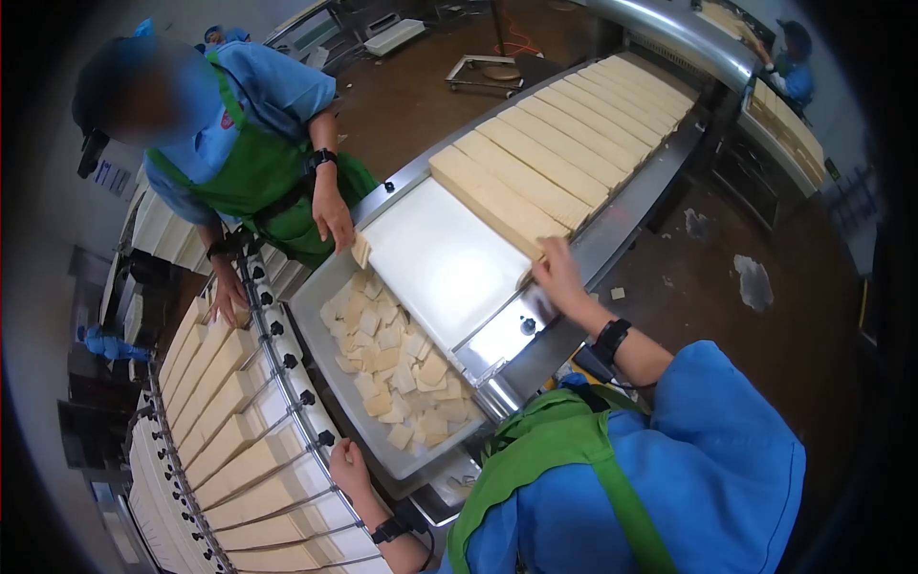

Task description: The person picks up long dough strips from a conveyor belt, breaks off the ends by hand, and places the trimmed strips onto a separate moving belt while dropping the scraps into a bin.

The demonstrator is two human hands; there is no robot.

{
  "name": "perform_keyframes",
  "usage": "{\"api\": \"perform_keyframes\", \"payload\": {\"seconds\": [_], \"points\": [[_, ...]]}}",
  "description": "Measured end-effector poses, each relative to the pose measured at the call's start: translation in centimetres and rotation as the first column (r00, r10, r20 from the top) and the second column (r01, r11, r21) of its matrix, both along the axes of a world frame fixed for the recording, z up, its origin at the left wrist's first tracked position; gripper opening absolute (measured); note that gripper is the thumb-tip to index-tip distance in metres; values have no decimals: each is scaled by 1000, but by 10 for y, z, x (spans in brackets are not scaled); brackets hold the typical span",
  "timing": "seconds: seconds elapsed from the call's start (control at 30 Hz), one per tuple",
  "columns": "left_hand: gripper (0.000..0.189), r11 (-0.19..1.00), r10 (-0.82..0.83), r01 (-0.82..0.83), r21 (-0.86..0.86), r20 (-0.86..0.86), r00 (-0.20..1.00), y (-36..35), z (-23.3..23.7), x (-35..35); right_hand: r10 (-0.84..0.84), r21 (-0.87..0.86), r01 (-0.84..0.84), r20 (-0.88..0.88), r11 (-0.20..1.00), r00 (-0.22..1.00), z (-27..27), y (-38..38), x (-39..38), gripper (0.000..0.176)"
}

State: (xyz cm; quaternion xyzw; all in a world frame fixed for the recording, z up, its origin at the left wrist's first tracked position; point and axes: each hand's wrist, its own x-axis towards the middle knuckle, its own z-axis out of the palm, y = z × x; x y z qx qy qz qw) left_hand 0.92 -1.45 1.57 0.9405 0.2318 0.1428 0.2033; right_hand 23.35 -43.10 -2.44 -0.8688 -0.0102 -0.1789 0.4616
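Rows (pixel 535 158) of pale slices lie side by side on the conveyor (pixel 660 182), none lifted. Right hand (pixel 562 279) is at the near row's end, fingers curled against it; can't tell if clamped. Left hand (pixel 352 471) is by the slotted rack (pixel 330 497), fingers bent; grip unclear. Rack lanes already carry strips (pixel 229 421), so I'd call it midway, with the conveyor's rows left to handle. Loose squares (pixel 382 335) are in the bin (pixel 411 469) between; co-worker's hand (pixel 332 212) is at its far corner, beside a small slice stack (pixel 361 251).
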Motion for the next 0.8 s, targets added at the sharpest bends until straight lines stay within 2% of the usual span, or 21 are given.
{"api": "perform_keyframes", "payload": {"seconds": [0.03,0.07,0.1,0.13,0.17,0.23,0.3,0.37,0.43,0.57,0.67,0.77,0.8], "points": [[18,998,-56,56,5,43,997,-14,10,14,-96,-171,104,57,980,994,1,-12,10,43],[17,994,-110,109,14,89,990,-24,15,26,-103,-204,93,-40,975,994,2,-18,20,47],[19,987,-153,157,-37,91,984,-19,-2,39,-111,-234,75,-142,969,984,5,-23,27,51],[21,971,-238,240,-1,121,964,-31,3,56,-118,-260,52,-246,964,962,7,-25,32,56],[24,947,-322,321,36,148,935,-49,8,82,-126,-288,44,-276,957,953,8,-22,39,59],[27,912,-396,406,-65,128,909,-80,8,132,-126,-345,9,-318,939,940,9,-15,47,60],[28,862,-479,502,-63,222,849,-108,-5,189,-121,-377,-11,-326,926,937,7,-12,55,59],[32,821,-534,563,-93,224,815,-138,-14,248,-115,-394,-11,-296,919,948,2,-11,56,57],[38,758,-624,652,-30,257,738,-160,-29,313,-81,-394,-39,-283,918,956,4,-13,56,54],[40,698,-713,705,122,205,670,-200,-51,432,-5,-393,-100,-257,914,966,6,-19,58,54],[40,757,-653,652,45,-6,758,-228,-45,492,41,-354,-149,-296,923,954,13,-22,59,54],[34,747,-637,594,299,69,767,-231,-84,531,96,-324,-191,-286,927,953,10,-25,60,56],[35,760,-611,595,260,-27,791,-236,-72,530,112,-308,-202,-284,930,952,11,-26,60,56]]}}
